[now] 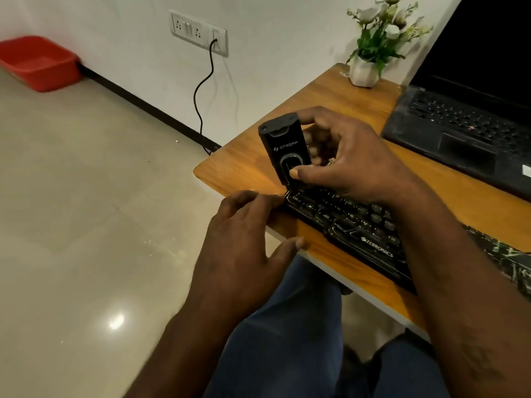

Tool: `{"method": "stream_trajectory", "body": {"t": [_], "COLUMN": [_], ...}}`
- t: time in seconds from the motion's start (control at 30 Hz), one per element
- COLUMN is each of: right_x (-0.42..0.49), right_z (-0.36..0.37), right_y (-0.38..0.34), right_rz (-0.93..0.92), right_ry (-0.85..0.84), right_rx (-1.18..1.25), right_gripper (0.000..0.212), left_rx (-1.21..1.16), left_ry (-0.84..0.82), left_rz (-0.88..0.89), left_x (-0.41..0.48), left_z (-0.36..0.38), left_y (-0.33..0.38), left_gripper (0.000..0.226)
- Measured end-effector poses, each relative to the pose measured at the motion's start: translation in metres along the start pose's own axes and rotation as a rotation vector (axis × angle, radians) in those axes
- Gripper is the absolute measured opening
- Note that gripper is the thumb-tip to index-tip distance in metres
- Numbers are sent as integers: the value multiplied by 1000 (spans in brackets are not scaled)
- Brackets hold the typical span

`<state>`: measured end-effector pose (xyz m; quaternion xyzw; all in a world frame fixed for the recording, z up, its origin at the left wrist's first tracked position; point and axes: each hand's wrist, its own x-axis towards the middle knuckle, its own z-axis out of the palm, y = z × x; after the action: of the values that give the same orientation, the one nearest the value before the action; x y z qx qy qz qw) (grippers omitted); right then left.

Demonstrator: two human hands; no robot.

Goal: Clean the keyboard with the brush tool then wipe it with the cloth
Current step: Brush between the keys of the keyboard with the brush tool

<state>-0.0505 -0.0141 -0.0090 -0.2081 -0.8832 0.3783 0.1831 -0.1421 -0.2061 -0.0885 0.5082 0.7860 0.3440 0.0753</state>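
One brush tool (284,147): black, boxy plastic, upright, lower end on the left-end keys of one glossy black keyboard (359,225) at the wooden table's (247,159) near edge. Right hand (347,159) clasps it, thumb on its oval front panel. Left hand (244,242) loose, fingertips touching the keyboard's left end.

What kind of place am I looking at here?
Probably a home or small-office workstation: a wooden desk holds an open black laptop and a black Zebronics keyboard, beside a white wall socket panel.
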Motion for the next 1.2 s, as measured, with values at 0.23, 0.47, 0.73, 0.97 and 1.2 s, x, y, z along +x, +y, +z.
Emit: {"method": "stream_trajectory", "body": {"t": [0.23, 0.47, 0.73, 0.97, 1.2], "right_x": [-3, -2, -7, -6, -9], "right_z": [4, 3, 9, 7, 12], "right_y": [3, 13, 8, 14, 11], "right_rz": [-39, -37, -72, -69, -103], "right_ry": [121, 160, 86, 206, 62], "right_rx": [-128, -98, -61, -170, -15], "right_gripper": [61, 54, 53, 56, 52], "left_rx": [10, -7, -13, 5, 17], "left_ry": [-26, -15, -7, -32, -44], "left_rz": [2, -7, -23, -40, -37], "left_x": [-6, -6, -6, -4, -4], "left_z": [2, 6, 5, 7, 7], "left_y": [-5, -3, -2, 1, 0], "left_gripper": [74, 74, 73, 80, 81]}}
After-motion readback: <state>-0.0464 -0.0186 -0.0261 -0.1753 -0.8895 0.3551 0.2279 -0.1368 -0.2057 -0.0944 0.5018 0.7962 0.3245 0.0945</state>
